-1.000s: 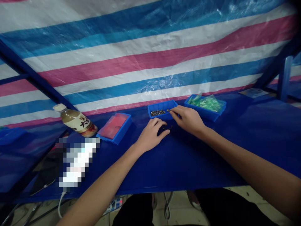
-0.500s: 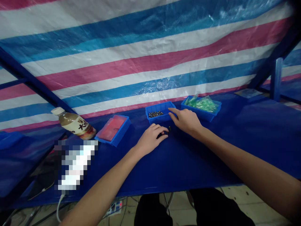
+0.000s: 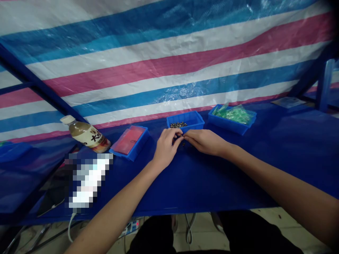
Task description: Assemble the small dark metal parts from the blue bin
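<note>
One dark bit (image 3: 181, 135) is pinched by the left hand (image 3: 166, 145) near the bench's (image 3: 203, 183) back edge; right hand (image 3: 203, 141) pinches, can't tell what.

The right hand (image 3: 208, 141), half a second ago at the edge of the blue bin (image 3: 195, 121) of small metal pieces, now meets the left hand (image 3: 165, 146) just in front of it. The left thumb and forefinger, earlier apart, close together at a small dark piece (image 3: 180, 134), and the bin's right front corner comes into view.
</note>
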`<action>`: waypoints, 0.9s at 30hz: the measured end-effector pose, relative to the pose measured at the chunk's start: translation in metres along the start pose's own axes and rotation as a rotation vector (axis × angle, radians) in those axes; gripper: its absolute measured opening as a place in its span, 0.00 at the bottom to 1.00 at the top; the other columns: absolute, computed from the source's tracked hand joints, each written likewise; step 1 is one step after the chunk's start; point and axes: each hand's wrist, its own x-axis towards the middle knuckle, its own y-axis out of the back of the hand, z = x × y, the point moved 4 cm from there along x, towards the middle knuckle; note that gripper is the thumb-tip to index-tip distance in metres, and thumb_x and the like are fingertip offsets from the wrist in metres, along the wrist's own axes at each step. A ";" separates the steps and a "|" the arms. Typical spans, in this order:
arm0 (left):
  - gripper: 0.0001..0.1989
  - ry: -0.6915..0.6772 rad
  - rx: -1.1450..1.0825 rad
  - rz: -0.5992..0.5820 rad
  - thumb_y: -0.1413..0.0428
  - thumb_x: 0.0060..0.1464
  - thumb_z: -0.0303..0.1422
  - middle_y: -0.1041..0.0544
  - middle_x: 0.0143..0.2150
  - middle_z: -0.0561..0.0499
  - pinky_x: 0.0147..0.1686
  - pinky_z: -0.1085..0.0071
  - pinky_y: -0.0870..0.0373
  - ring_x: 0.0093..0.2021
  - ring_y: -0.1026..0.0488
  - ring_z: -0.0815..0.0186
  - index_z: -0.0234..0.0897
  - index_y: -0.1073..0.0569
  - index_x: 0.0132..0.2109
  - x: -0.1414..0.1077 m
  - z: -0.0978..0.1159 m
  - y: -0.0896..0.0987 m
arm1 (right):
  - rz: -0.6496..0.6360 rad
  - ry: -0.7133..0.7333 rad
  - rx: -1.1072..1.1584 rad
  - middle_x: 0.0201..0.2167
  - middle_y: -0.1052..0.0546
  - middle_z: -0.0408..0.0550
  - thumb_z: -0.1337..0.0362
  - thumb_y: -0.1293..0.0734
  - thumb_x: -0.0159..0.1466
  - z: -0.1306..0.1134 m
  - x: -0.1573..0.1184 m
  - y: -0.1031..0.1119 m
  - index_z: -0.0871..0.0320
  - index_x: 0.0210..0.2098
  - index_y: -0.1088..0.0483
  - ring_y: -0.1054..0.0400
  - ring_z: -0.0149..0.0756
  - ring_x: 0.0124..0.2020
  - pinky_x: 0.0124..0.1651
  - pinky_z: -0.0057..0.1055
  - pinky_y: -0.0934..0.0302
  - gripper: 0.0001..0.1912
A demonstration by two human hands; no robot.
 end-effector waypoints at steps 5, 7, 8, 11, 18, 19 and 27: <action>0.04 -0.034 0.008 0.011 0.45 0.61 0.30 0.25 0.41 0.51 0.41 0.68 0.31 0.39 0.31 0.67 0.39 0.30 0.44 0.001 0.000 0.001 | 0.011 -0.019 0.087 0.35 0.26 0.48 0.64 0.45 0.71 0.003 0.001 -0.004 0.59 0.40 0.32 0.32 0.34 0.35 0.36 0.29 0.45 0.12; 0.05 -0.053 0.007 0.015 0.46 0.61 0.31 0.25 0.42 0.50 0.42 0.67 0.31 0.40 0.30 0.66 0.39 0.29 0.45 0.001 0.000 0.002 | 0.032 -0.018 0.130 0.35 0.26 0.48 0.64 0.45 0.71 0.003 0.002 -0.004 0.59 0.40 0.32 0.32 0.34 0.35 0.37 0.29 0.44 0.11; 0.05 -0.059 0.007 0.015 0.46 0.61 0.31 0.25 0.42 0.50 0.42 0.67 0.31 0.41 0.30 0.66 0.39 0.29 0.45 0.001 0.000 0.002 | 0.045 -0.010 0.146 0.35 0.26 0.48 0.63 0.45 0.70 0.002 0.002 -0.003 0.59 0.39 0.32 0.32 0.34 0.35 0.37 0.29 0.44 0.11; 0.06 -0.066 0.004 0.007 0.46 0.62 0.32 0.25 0.43 0.49 0.43 0.66 0.31 0.42 0.30 0.65 0.39 0.29 0.46 0.001 -0.001 0.001 | 0.087 0.018 0.168 0.33 0.26 0.48 0.63 0.44 0.70 0.001 0.001 -0.001 0.59 0.38 0.31 0.33 0.33 0.33 0.36 0.29 0.44 0.12; 0.07 -0.023 0.075 -0.082 0.49 0.64 0.36 0.28 0.38 0.49 0.42 0.66 0.34 0.41 0.33 0.64 0.37 0.30 0.40 0.002 0.002 -0.002 | 0.177 0.038 0.115 0.33 0.26 0.47 0.66 0.42 0.68 -0.003 0.000 0.008 0.60 0.39 0.29 0.34 0.32 0.33 0.36 0.29 0.44 0.11; 0.08 -0.015 0.092 -0.098 0.51 0.65 0.36 0.28 0.37 0.49 0.42 0.66 0.34 0.40 0.33 0.64 0.37 0.30 0.39 0.002 0.002 -0.002 | 0.182 0.041 0.100 0.33 0.25 0.48 0.66 0.42 0.68 -0.004 0.000 0.008 0.60 0.39 0.28 0.34 0.32 0.33 0.37 0.29 0.44 0.11; 0.17 -0.001 0.139 -0.187 0.59 0.68 0.35 0.32 0.31 0.50 0.39 0.66 0.37 0.36 0.37 0.64 0.38 0.38 0.30 0.002 0.004 -0.006 | 0.157 0.086 -0.030 0.30 0.27 0.47 0.65 0.42 0.68 -0.012 -0.001 0.011 0.60 0.34 0.28 0.35 0.31 0.31 0.34 0.28 0.45 0.13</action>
